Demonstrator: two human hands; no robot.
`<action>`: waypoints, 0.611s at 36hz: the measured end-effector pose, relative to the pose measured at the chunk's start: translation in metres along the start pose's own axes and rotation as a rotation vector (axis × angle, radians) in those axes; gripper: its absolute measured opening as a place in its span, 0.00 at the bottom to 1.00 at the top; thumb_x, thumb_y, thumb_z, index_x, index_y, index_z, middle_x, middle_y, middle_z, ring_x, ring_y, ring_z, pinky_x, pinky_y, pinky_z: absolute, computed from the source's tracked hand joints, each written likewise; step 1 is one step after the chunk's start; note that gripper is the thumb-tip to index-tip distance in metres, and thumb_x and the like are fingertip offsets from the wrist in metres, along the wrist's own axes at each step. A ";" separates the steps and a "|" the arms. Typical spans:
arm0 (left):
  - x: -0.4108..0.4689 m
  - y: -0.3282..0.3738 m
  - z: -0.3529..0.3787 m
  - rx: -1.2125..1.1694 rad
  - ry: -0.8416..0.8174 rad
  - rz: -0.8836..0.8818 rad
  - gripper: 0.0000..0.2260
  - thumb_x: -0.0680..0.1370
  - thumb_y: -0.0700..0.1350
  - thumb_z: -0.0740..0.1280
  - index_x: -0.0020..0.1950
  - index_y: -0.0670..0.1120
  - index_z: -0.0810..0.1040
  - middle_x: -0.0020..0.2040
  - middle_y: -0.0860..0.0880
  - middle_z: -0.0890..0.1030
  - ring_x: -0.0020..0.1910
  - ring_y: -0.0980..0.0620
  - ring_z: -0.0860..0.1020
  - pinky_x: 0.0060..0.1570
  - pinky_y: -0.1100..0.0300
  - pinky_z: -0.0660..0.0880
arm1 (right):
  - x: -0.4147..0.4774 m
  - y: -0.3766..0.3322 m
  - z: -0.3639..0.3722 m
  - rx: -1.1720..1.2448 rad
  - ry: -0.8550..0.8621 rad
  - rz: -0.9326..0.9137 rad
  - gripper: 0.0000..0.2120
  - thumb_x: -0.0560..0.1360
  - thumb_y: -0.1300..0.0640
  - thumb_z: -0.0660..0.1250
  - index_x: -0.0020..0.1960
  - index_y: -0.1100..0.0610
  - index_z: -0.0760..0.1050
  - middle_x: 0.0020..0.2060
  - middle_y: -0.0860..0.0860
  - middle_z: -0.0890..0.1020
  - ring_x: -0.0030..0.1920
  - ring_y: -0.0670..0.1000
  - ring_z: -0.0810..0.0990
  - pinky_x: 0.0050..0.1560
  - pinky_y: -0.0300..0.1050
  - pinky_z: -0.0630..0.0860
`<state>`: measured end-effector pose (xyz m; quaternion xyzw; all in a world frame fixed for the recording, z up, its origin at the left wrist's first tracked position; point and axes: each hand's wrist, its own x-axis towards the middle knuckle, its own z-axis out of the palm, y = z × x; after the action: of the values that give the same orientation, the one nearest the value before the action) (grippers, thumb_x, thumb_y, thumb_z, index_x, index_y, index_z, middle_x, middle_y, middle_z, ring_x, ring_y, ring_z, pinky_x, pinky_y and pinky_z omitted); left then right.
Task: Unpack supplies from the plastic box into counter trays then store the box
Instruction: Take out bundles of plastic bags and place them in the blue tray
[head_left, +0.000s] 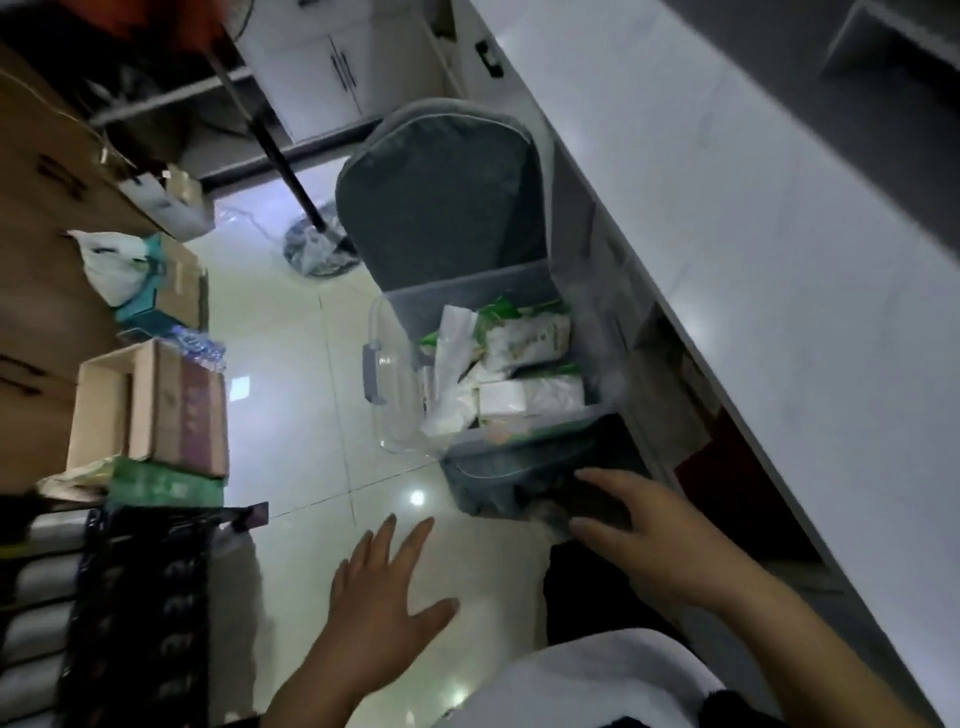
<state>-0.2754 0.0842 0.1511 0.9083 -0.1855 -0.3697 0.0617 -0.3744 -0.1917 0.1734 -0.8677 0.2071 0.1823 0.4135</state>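
Observation:
A clear plastic box (524, 470) with a grey rim stands on the seat of a grey covered chair (441, 192) beside the white counter (753, 218). White and green supply packets (511, 364) fill the box. Its clear lid (387, 384) with a grey latch leans at the box's left side. My right hand (644, 530) reaches toward the box's near end, fingers spread, close to the rim; I cannot tell whether it touches. My left hand (387, 597) hovers open over the floor, to the left of the box and apart from it.
Cardboard boxes (150, 405) and a white bag (111, 267) are piled along the left. A fan stand (322, 247) rises from the glossy tile floor behind the chair. White cabinets (317, 78) stand at the back. Dark packaged items (140, 613) lie at lower left.

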 end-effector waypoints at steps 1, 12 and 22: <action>0.008 0.004 -0.016 -0.005 0.009 -0.022 0.37 0.76 0.67 0.62 0.78 0.65 0.44 0.82 0.53 0.41 0.80 0.48 0.42 0.77 0.47 0.45 | 0.020 -0.006 -0.012 0.017 0.016 -0.022 0.29 0.74 0.42 0.68 0.73 0.47 0.67 0.70 0.45 0.72 0.68 0.45 0.71 0.66 0.41 0.69; 0.110 0.063 -0.102 -0.165 0.070 -0.008 0.33 0.78 0.60 0.65 0.79 0.62 0.53 0.81 0.55 0.49 0.80 0.52 0.47 0.78 0.49 0.47 | 0.175 -0.028 -0.041 -0.058 -0.233 -0.024 0.25 0.74 0.41 0.66 0.68 0.49 0.73 0.66 0.50 0.76 0.65 0.53 0.75 0.61 0.48 0.73; 0.207 0.036 -0.116 -0.455 0.002 0.072 0.24 0.77 0.47 0.70 0.71 0.56 0.70 0.67 0.57 0.75 0.65 0.57 0.72 0.67 0.59 0.70 | 0.221 -0.026 -0.016 0.056 -0.221 0.113 0.26 0.74 0.45 0.69 0.70 0.49 0.71 0.67 0.49 0.74 0.66 0.50 0.73 0.62 0.43 0.70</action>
<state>-0.0687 -0.0309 0.1089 0.8642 -0.1293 -0.3987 0.2784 -0.1720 -0.2355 0.0913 -0.8174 0.2139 0.2938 0.4471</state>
